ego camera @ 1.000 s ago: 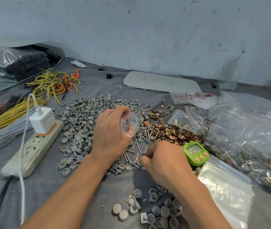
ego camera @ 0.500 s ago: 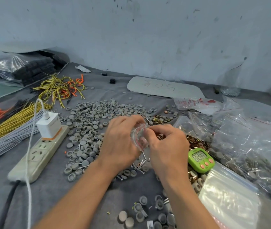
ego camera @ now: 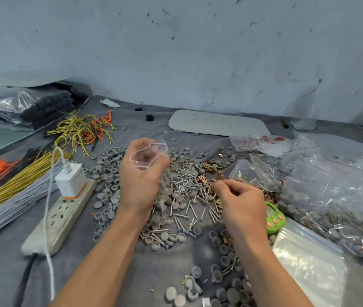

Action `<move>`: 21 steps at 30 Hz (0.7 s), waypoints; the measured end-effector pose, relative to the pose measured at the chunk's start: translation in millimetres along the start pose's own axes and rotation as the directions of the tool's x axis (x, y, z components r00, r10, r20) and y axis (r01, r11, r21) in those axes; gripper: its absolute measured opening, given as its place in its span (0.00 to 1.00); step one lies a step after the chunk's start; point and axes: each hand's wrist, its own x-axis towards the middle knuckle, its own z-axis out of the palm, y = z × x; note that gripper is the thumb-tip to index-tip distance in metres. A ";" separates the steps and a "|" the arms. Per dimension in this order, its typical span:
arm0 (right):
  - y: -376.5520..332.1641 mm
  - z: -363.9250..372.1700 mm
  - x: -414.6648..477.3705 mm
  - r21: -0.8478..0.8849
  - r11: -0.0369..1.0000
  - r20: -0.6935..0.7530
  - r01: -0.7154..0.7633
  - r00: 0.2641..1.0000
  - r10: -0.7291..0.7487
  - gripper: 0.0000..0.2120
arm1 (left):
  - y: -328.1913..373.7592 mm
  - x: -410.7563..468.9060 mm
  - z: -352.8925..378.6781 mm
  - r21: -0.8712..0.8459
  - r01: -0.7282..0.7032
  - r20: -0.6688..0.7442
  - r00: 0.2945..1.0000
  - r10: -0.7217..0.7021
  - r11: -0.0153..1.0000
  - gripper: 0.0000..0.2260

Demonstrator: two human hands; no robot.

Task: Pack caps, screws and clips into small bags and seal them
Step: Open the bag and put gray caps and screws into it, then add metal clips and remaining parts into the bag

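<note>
A grey cloth-covered table point(ego camera: 1, 275) carries a wide scatter of round grey plastic caps point(ego camera: 109, 180). A pile of silver metal screws point(ego camera: 187, 189) lies beside them, with copper-coloured metal clips point(ego camera: 212, 166) further right. The left hand point(ego camera: 141, 176) is raised above the caps, its fingers curled round a small clear plastic bag point(ego camera: 148, 155), which is blurred. The right hand point(ego camera: 240, 200) hovers low over the screws with its fingertips bunched; whether they pinch anything cannot be told.

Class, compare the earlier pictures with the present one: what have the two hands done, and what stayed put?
The right hand left the small clear bag, where it was half a second ago, and dropped rightwards to the clips; whether it pinches one is unclear. The left hand still grips the bag, mouth open. Screws, green timer and power strip stayed.
</note>
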 end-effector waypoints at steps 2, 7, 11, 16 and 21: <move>-0.3 -6.0 -4.7 -0.021 1.000 0.050 0.000 0.999 0.001 0.09 | 12.4 5.3 -10.1 -0.303 0.202 0.138 0.976 -0.167 0.931 0.10; -9.6 -7.8 -23.6 0.162 0.976 0.243 -0.146 0.964 0.104 0.08 | 23.2 -9.8 -16.7 -0.685 0.556 0.462 0.831 -0.309 0.471 0.09; -12.5 -5.4 -39.8 0.319 0.852 0.509 -0.416 0.833 0.217 0.16 | 26.2 -23.5 -8.7 -0.701 0.614 0.525 0.789 -0.319 0.364 0.10; -15.1 -8.2 -46.2 0.427 0.637 0.660 -0.642 0.703 0.265 0.20 | 32.9 -28.9 -5.2 -0.669 0.664 0.575 0.747 -0.335 0.334 0.09; -13.3 -20.1 -45.7 0.431 0.657 0.611 -0.619 0.736 0.292 0.08 | 35.7 -37.3 -5.0 -0.556 0.716 0.597 0.697 -0.397 0.423 0.21</move>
